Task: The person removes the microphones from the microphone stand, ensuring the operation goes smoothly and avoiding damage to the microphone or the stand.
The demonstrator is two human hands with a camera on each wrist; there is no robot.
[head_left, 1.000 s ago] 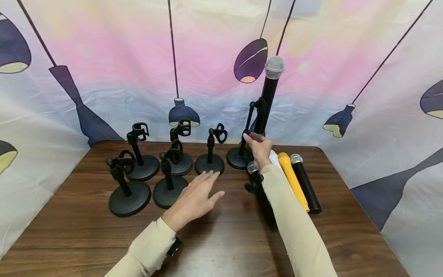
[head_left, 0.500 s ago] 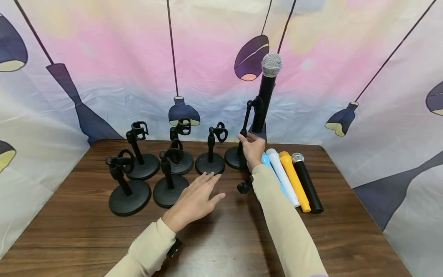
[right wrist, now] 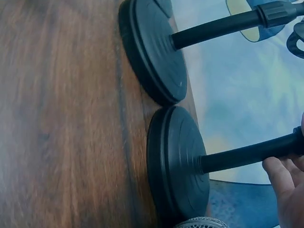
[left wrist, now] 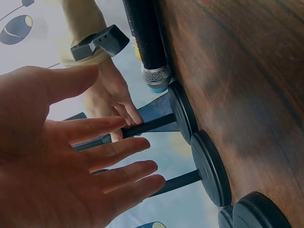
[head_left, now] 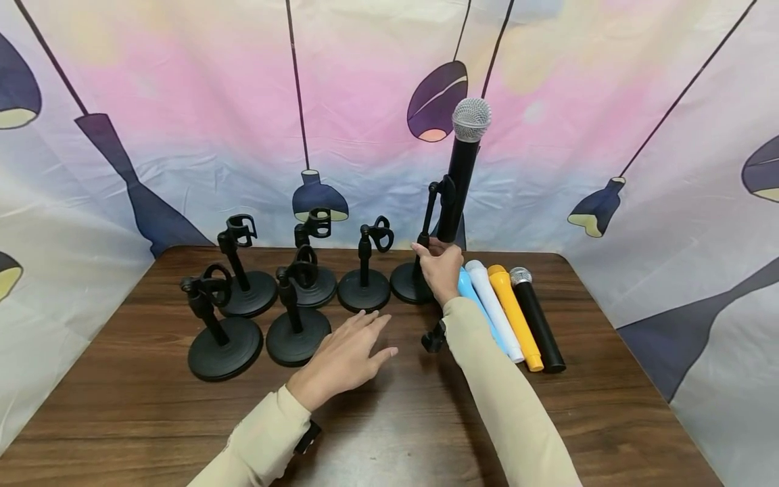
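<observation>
My right hand (head_left: 443, 267) grips the pole of a black desk microphone stand (head_left: 410, 283), fingers curled around it in the right wrist view. A black microphone (head_left: 460, 172) with a silver mesh head leans upright in that stand's clip. My left hand (head_left: 343, 358) hovers over the table with fingers spread, holding nothing. Just beyond its fingertips is another black stand (head_left: 364, 289), its base right beside the held one's. Under my right forearm lies a further black microphone (left wrist: 146, 38), mostly hidden in the head view but visible in the left wrist view.
Several more black stands with bare clips, including one at the front left (head_left: 225, 348), fill the table's left side. On the right lie a blue microphone (head_left: 481, 304), a white one (head_left: 496, 311), a yellow one (head_left: 515, 318) and a black one (head_left: 538, 321). A printed cloth (head_left: 243, 101) hangs behind.
My right hand has shifted the stand and its microphone slightly left, closer to the neighbouring stand. The blue and white microphones are now less covered by my right arm. My left hand stays nearly still.
</observation>
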